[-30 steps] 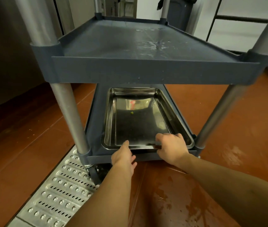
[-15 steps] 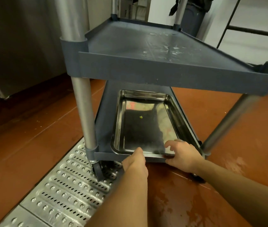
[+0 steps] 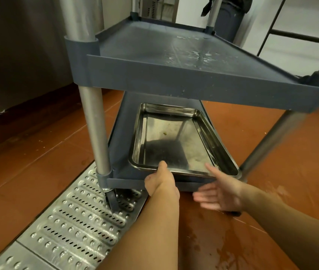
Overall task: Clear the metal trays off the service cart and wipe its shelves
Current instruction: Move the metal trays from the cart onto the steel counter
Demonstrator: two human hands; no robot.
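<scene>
Tray (image 3: 174, 141) reaches shelf (image 3: 121, 145) front edge — left hand (image 3: 159, 180) grips rim.

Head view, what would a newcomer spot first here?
A shiny metal tray sits on the cart's bottom shelf, its near rim gripped by the left hand while the right hand is open beside it. The shelf above shows whitish smears.
</scene>
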